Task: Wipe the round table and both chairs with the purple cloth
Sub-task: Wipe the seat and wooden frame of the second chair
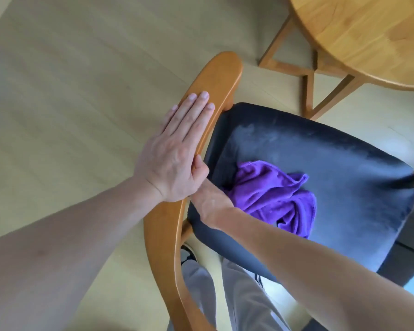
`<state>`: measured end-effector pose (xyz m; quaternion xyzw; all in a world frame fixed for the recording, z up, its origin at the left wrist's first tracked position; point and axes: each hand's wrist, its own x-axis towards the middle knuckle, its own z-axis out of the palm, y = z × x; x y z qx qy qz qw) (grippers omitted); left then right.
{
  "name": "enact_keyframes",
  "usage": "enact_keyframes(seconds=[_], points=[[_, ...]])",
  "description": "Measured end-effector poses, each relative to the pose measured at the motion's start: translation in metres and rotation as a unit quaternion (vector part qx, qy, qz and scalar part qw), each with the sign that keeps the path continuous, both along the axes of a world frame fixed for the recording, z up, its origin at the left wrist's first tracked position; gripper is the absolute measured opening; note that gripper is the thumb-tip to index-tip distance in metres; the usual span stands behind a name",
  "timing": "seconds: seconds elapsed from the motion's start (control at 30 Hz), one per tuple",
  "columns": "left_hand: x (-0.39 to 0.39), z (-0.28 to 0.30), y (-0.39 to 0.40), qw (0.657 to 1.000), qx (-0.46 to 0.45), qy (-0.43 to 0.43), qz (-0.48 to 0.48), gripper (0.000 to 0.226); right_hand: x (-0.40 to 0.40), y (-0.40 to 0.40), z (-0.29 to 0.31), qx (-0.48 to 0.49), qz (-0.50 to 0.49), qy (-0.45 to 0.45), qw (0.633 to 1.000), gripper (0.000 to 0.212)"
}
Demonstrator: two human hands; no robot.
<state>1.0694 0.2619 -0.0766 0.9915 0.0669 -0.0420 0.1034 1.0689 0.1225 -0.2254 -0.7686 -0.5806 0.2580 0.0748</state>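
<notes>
At the far left lay the pale wooden floor [65, 75], crossed by the person's bare left forearm; the left hand [175, 151] lay flat on the curved wooden backrest [213, 87] of the chair, its fingers straight and close together along the top rail, the thumb tucked against the rail's inner edge, holding nothing. Below it, through the gap under the backrest, the person's grey trousers [237, 295] and the tip of a shoe showed; the backrest swept on down toward the bottom edge of the view.

Just right of the left hand, the right hand [210, 199] reached in over the back of the dark upholstered seat [332, 163], touching the left hand's heel; its fingers were buried in the purple cloth [273, 194], so only the back of the hand and the wrist could be seen; it seemed to be gripping the cloth, though how the fingers lay could not be told. The cloth sat bunched and crumpled on the rear part of the seat, near the backrest; the seat cushion showed pale smears toward its far side.

At the upper right stood the round table [368, 32], only part of its light wooden top in view, its legs and crossbars beneath, apart from the chair.
</notes>
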Motion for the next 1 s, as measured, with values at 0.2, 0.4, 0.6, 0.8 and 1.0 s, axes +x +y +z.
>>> enact_keyframes(seconds=[0.2,0.4,0.6,0.8,1.0], points=[[-0.003,-0.004,0.001,1.000,0.018,0.004,0.002,0.088,-0.046,-0.063,0.011,-0.115,0.289,-0.020,0.950,0.058],[-0.004,-0.004,0.000,1.000,0.017,-0.003,0.006,0.087,0.007,-0.038,0.039,-0.021,0.086,0.198,0.976,0.031],[-0.002,-0.005,0.000,1.000,0.027,-0.006,0.009,0.086,-0.030,-0.025,0.017,-0.081,0.112,0.065,0.988,0.065],[-0.003,-0.003,0.000,0.999,0.038,0.006,0.005,0.086,-0.057,-0.087,0.002,-0.126,0.251,-0.006,0.960,0.057],[-0.003,0.000,-0.002,1.000,0.027,0.009,0.005,0.087,-0.021,-0.096,0.040,-0.109,0.199,0.137,0.964,0.024]])
